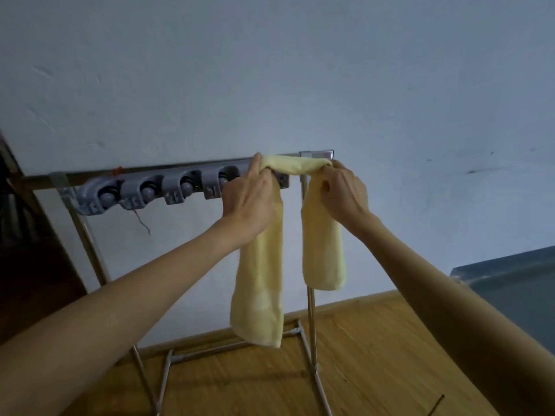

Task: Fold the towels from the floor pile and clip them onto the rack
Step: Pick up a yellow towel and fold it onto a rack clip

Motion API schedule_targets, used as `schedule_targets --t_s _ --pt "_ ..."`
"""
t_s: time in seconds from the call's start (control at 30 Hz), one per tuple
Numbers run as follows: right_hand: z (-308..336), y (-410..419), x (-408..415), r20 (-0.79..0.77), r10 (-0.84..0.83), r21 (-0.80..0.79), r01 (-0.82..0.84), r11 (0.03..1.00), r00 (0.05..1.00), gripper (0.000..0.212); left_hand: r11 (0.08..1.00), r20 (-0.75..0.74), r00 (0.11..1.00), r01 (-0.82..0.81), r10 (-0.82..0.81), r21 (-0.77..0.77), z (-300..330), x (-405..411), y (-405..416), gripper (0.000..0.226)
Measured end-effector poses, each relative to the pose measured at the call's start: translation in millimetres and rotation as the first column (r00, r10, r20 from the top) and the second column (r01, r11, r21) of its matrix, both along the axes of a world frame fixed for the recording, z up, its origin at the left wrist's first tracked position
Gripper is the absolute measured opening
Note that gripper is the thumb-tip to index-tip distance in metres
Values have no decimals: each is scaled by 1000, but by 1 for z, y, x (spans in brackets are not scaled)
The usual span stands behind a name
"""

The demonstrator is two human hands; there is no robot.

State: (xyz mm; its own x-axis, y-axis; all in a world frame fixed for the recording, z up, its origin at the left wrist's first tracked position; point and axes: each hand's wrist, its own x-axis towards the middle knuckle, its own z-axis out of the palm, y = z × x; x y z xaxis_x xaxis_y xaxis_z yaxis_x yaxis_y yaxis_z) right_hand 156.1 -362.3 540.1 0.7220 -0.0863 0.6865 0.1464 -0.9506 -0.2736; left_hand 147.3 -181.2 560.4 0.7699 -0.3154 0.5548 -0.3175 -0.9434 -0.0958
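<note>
Wooden floor (375, 355), white wall (270, 70), metal rack (310, 310) against it.

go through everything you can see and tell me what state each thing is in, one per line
yellow towel: bunched over the rack's right end, two ends hanging
left hand: gripping the towel
right hand: gripping the towel
clip strip: four visible holders empty
rack: upright on the wooden floor

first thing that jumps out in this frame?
The pale yellow towel, draped in two hanging tails at centre and held up at the right end of the rack's top bar. The left hand and right hand each grip its bunched top. Left of them, a grey clip strip with roller holders, all visibly empty.
</note>
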Motion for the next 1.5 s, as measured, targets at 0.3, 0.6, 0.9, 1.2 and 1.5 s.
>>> schedule_targets --t_s 0.3,0.6,0.9,1.2,1.5 --pt "-12 -4 29 -13 36 89 -35 995 999 28 999 -8 1000 -25 25 -23 -2 36 -15 19" --pt "-47 -19 49 -162 -19 94 34 995 987 34 996 -57 998 -23 28 84 -34 47 -21 42" --pt "-95 -23 39 -199 74 41 -68 997 977 44 988 -16 996 88 -86 124 -61 49 -18 38" --pt "-137 -8 26 -164 169 -61 -181 982 972 53 929 210 932 331 -295 -164 -104 44 -3 45" --pt "-158 -1 22 -10 183 -29 -183 983 983 38 907 -331 930 5 -159 -422 -166 61 1 78"
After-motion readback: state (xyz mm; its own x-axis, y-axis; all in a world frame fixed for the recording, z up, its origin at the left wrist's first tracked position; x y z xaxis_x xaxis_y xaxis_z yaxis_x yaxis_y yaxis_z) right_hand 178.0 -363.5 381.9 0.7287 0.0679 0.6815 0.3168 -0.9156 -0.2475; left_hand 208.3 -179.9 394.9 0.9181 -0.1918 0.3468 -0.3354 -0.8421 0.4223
